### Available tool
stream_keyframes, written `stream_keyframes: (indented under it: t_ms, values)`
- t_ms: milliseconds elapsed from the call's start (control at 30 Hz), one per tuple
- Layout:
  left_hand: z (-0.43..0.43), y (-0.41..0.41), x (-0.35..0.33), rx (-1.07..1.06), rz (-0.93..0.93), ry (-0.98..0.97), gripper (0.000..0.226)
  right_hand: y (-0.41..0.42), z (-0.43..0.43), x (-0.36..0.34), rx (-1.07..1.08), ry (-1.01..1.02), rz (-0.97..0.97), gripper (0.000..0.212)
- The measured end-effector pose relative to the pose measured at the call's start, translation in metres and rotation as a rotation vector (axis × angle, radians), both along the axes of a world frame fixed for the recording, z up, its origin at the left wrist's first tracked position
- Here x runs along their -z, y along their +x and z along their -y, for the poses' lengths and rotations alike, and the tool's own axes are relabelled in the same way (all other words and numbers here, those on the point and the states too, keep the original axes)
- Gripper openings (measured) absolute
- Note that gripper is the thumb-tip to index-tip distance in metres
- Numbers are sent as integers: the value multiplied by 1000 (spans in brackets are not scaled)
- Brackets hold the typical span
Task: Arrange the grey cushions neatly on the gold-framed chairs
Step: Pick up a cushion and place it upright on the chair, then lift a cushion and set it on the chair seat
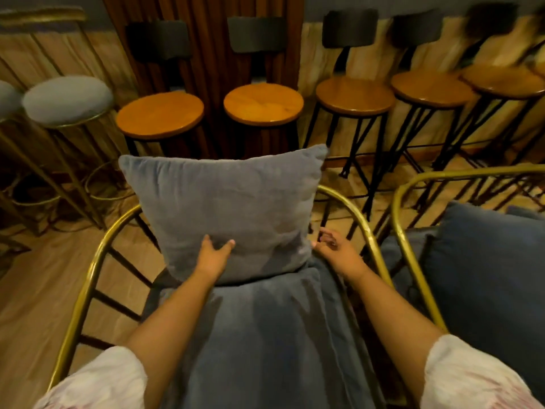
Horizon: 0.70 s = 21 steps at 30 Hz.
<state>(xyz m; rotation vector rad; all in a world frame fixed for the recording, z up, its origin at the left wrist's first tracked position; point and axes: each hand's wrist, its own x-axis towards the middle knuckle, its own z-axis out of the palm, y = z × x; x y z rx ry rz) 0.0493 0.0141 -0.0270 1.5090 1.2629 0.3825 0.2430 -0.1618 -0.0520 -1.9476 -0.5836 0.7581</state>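
A square grey cushion (224,208) stands upright against the back of a gold-framed chair (88,278), resting on the chair's grey seat pad (265,335). My left hand (213,255) presses flat on the cushion's lower front, fingers spread. My right hand (336,250) is beside the cushion's lower right corner, fingers apart, close to the gold rail; I cannot tell whether it touches the fabric. A second gold-framed chair (404,214) at the right holds a darker grey cushion (486,270).
Several wooden bar stools with black legs and backs line the wall behind, the nearest (160,113) just beyond the cushion. Grey padded gold stools (67,100) stand at the left. Wooden floor (35,290) shows left of the chair.
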Motion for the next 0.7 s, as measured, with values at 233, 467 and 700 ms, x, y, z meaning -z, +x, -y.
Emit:
stream_keyframes:
  t_ms: [233, 467, 700]
  values:
    - [162, 89, -53, 319, 68, -69, 65, 18, 160, -60, 91, -28, 258, 50]
    - [329, 176, -73, 566, 93, -78, 66, 73, 332, -85, 239, -83, 304, 49]
    - [419, 241, -58, 668, 123, -85, 56, 144, 442, -76, 541, -111, 200, 64]
